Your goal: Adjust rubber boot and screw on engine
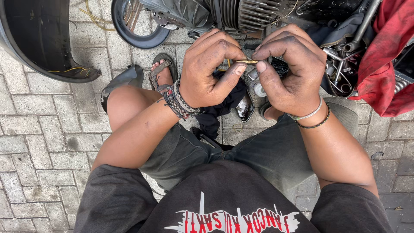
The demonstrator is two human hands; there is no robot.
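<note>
A person is squatting on a paved floor and holding a small brass-coloured pin (246, 61) between both hands, just in front of the knees. The pin is thin, short and lying nearly level, with most of its length hidden by the fingertips; only a short shiny stretch is showing in the gap between the two hands. Whether it is threaded or smooth is too small to tell.

The left hand (210, 71) is curling closed around its end of the pin, thumb and forefinger pinching it while the other fingers are folding in over the palm. The right hand (290, 69) is doing the same from the other side, thumb pressing up against the forefinger on the pin's tip. Both hands are dark with grease, and the fingertips of the two hands are almost meeting.

Braided wristbands (179, 101) are sitting on the left wrist, and a metal bangle (307, 114) with a thin cord is sitting on the right.

Room around the hands is tight. Directly beyond them a finned engine (241, 14) is lying close, and to the right a red rag (381, 64) is draping over a cluster of metal tools (340, 64). A black cloth (217, 110) is lying below the hands between the feet, next to a sandalled foot (161, 73). A dark tyre (36, 41) is curving across the upper left corner. The grey brick paving (41, 142) at the left is showing the widest bare stretch.
</note>
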